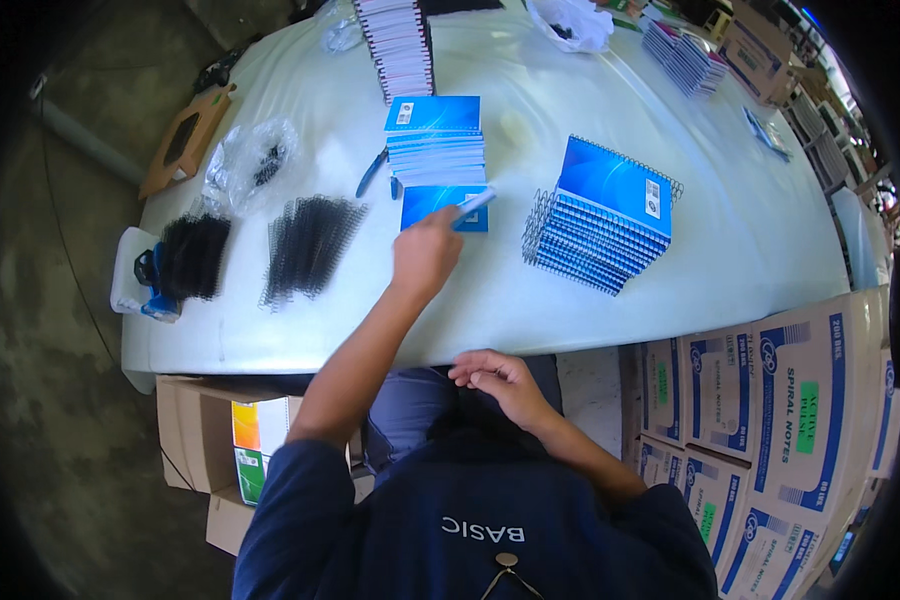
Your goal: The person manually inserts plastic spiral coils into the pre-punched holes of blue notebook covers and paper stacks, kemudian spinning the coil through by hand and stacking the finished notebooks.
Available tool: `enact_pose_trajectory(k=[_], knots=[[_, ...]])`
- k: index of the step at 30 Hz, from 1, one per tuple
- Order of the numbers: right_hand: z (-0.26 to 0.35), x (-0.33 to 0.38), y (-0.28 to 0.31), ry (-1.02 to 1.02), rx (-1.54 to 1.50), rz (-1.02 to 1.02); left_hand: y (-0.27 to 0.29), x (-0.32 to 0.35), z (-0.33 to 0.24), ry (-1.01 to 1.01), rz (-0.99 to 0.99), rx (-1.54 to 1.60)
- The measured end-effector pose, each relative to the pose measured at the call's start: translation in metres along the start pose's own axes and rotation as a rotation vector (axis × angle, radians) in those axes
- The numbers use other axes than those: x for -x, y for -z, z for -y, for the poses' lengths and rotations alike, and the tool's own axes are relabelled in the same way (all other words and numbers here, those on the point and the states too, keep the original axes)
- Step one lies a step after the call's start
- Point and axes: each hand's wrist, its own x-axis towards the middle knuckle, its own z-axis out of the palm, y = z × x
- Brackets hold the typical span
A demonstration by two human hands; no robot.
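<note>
White sheeting covers the long table (570,300) filling the frame's centre. We see the left hand (425,252) at mid-frame, fingers closed around a thin blue notebook (445,206) lying below a stack of blue notebooks (435,140). Lower centre, the right hand (495,378) rests loosely curled and empty.

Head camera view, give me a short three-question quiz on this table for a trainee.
1. True or false: the left hand reaches to the flat blue notebook cover lying on the white table.
2. Where is the right hand? A) on the spiral-bound blue notebook stack B) near the table's front edge, holding nothing C) on the black wire binding coils
3. Fill in: the coils lie to the person's ____ of the cover.

Key: 1 true; 2 B; 3 left.
</note>
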Motion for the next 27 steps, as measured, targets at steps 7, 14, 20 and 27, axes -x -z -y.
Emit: enact_pose_trajectory(k=[7, 14, 20, 27], knots=[[0.022, -0.045, -0.021, 0.321, -0.619, -0.183, 0.042, 0.106, -0.084, 0.799, -0.109, 1.421], [0.037, -0.061, 0.029, 0.247, 0.596, -0.018, 0.034, 0.096, -0.023, 0.596, 0.008, 0.945], [0.036, -0.055, 0.045, 0.345, 0.494, -0.003, 0.046, 0.08, 0.024, 0.134, 0.25, -0.001], [0.04, -0.055, 0.033, 0.356, 0.454, 0.027, 0.06, 0.048, 0.123, 0.54, -0.005, -0.577]])
